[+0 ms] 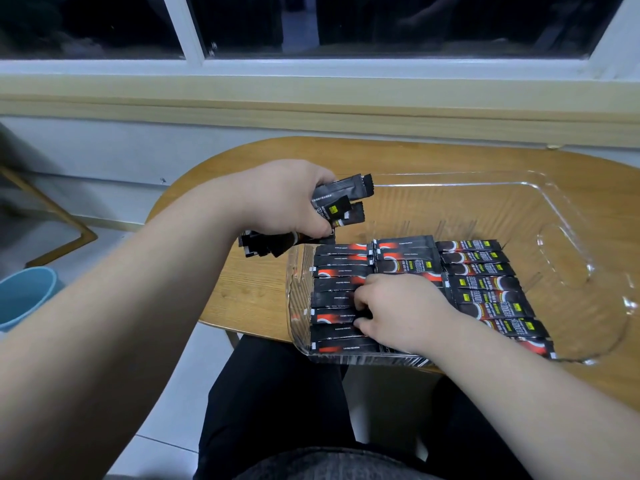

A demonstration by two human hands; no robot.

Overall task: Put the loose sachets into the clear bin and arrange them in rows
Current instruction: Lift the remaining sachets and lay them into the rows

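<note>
Wooden table (249, 289) is carrying everything; clear bin (519, 183) is sitting at its near edge, slightly left of centre. Rows of sachets (485, 282) are lying flat in the near half of the bin, three rows side by side, long sides touching; the far half is showing bare plastic. Left hand (287, 199) is hovering over the bin's far-left corner, fingers clamped round a loose bundle of sachets (349, 192), ends fanning out both sides. Right hand (405, 310) is working inside the bin, fingers bent, tips down on the left row; pinching a sachet or only pressing, cannot tell. Step in hand, as I judge it: squaring up the left row. To do it well: be keeping the right fingertips low and nudging each sachet flush to its neighbour and to the bin's left wall, feeding from the bundle one at a time, not dumping, so the laid rows are not getting knocked. Sachets are looking like slim black sticks, glossy, red-orange swoosh with white, small yellow tag, crimped ends; light and slippery, likely sliding over each other.
</note>
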